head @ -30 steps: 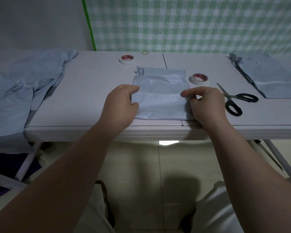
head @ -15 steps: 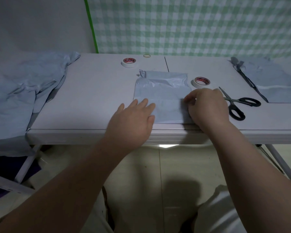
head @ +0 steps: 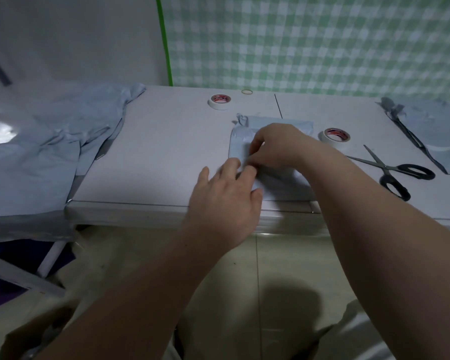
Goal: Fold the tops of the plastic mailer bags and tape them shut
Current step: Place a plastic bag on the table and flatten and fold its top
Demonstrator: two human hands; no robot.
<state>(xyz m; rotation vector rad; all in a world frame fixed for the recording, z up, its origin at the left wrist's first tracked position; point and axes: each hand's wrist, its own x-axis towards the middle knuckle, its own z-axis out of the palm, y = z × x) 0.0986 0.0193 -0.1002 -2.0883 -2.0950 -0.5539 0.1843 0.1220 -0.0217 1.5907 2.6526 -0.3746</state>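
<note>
Here, at the tabletop's [head: 153,152] near edge: grey mailer bag [head: 238,144], pressed flat by the straight-fingered left hand [head: 225,201], pinched by curled fingertips of the right hand [head: 281,146]. Near on the right, tape roll [head: 334,135] and scissors [head: 390,172]; over the left edge, heaped bags [head: 50,141].

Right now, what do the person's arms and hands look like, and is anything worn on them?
The left forearm and right forearm are bare, with no sleeve in view. The left hand and right hand wear no gloves; no watch, ring or bracelet is visible.
</note>
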